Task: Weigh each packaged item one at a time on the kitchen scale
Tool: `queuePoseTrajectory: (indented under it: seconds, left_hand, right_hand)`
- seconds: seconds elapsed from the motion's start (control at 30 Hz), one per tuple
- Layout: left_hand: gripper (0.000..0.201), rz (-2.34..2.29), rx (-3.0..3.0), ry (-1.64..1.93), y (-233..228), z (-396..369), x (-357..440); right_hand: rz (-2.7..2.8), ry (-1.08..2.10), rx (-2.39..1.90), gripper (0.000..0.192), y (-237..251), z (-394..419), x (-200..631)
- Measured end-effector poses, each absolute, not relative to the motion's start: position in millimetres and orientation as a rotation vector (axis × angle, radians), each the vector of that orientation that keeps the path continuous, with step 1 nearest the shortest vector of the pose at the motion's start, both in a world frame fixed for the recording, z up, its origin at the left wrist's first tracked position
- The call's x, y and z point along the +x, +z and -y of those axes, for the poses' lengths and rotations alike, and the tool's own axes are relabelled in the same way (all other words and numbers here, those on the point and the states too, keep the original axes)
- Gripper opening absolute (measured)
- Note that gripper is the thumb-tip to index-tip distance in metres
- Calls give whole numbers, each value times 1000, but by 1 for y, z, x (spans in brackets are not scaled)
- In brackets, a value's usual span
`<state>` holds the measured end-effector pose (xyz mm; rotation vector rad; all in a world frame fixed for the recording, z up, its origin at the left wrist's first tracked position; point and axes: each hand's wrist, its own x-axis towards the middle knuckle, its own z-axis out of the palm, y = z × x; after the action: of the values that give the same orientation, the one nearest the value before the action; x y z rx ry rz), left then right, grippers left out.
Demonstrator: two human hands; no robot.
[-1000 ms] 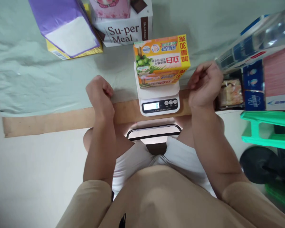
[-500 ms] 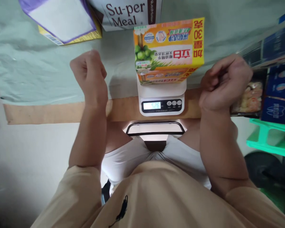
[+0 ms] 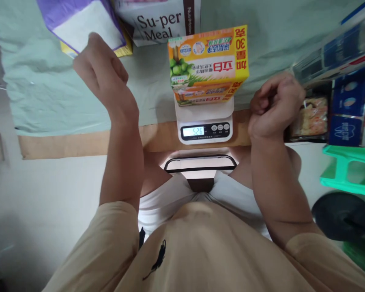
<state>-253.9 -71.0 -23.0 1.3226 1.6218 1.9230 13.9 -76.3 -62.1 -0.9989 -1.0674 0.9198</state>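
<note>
A Su-per Meal box (image 3: 158,22) sits at twelve o'clock, a purple-and-white bag (image 3: 82,20) at eleven, a green plastic stool (image 3: 349,170) at four.

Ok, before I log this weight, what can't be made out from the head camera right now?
- Yellow box: its base on the scale is hidden by its own front face.
- Display units: too small to read beside 526.
- Purple pack and Su-per Meal box: cut off by the top edge.
- Left hand and right hand: curled, palms hidden.
- Goods at right: blurred, cut by the right edge.
</note>
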Motion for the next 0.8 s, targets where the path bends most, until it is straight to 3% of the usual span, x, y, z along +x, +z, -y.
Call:
queuePoseTrajectory:
  seconds: [0.53,0.7,0.8]
  left_hand:
    - [71,-1704,1168,1766,-47,107,-231]
    - [55,-1602,1286,1894,-35,104,-224]
    - [30,-1608,1078,1725,-22,99,-218]
  right_hand:
    - [1094,855,-1059,36,-70,74,10]
    - [1114,789,-1104,33,-72,74,3]
    - [1108,725,-1143,23,-77,75,-3]
